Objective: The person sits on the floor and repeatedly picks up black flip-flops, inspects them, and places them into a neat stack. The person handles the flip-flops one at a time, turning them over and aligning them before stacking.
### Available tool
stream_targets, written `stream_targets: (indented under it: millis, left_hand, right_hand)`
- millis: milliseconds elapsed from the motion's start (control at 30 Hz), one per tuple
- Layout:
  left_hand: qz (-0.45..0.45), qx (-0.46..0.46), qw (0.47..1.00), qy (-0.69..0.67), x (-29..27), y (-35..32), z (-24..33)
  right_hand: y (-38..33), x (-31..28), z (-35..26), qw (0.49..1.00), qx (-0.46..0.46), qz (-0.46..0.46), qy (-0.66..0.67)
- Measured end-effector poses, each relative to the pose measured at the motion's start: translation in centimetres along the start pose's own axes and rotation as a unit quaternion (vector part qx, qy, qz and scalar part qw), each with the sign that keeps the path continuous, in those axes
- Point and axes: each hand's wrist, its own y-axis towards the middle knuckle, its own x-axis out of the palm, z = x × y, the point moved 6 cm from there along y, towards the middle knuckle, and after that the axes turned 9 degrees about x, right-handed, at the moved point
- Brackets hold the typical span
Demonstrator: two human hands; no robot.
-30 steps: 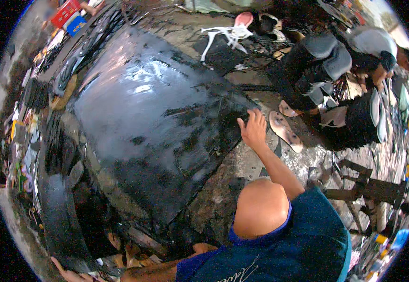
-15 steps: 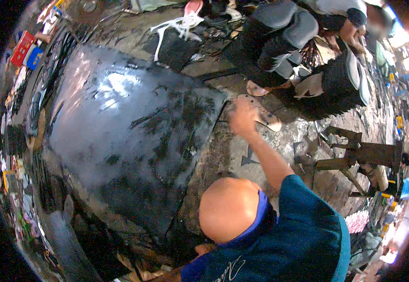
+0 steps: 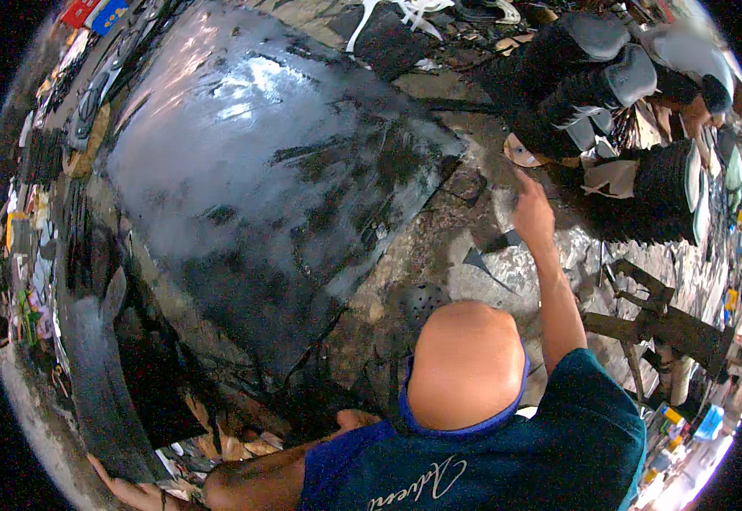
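My right hand (image 3: 533, 206) reaches forward from a teal sleeve, fingers stretched out. Its fingertip is close to a beige sole-shaped pattern piece (image 3: 521, 151) with small dark holes; whether they touch cannot be made out. At the lower left my left hand (image 3: 128, 491), with a dark band at the wrist, has extended fingers against the lower end of a black rubber strip (image 3: 103, 383). Between the hands a large glossy black rubber sheet (image 3: 226, 187) lies flat, its corner pointing toward my right hand. Dark offcuts (image 3: 488, 266) lie close to my right forearm.
Stacked black soles with grey tops (image 3: 609, 85) stand at the upper right, with a second stack (image 3: 669, 192) below them. A wooden stand (image 3: 665, 324) is at the right. White straps (image 3: 401, 15) lie at the back. Another person's arm (image 3: 701, 112) shows far right.
My right hand was over a long beige sole-shaped piece, which no longer shows. The hand is now near the smaller-looking piece. My left hand has come into view; the whole view has shifted.
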Motion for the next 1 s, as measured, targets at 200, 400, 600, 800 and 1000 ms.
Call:
stream_targets:
  millis: [200,400,600,800,1000]
  left_hand:
    - [-0.015,0.024,1.000,-0.005,-0.4,-0.2,0.5]
    - [-0.016,0.023,1.000,0.012,-1.1,-1.3,0.4]
    - [-0.042,0.069,0.994,0.074,-3.7,-2.6,0.2]
    - [-0.103,0.216,0.961,0.136,0.3,-1.0,4.1]
    - [-0.075,0.131,0.984,0.095,-1.7,-2.6,3.7]
  right_hand:
    - [0.5,7.1,-16.2,0.935,-0.354,0.023,0.022]
    - [-2.5,14.1,-15.1,0.892,-0.403,0.023,-0.202]
    - [-7.2,9.1,-17.9,0.889,-0.339,-0.207,-0.229]
    - [-12.3,14.7,-27.8,0.829,-0.552,-0.046,-0.076]
    - [-23.4,20.4,-20.8,0.723,-0.658,-0.095,-0.188]
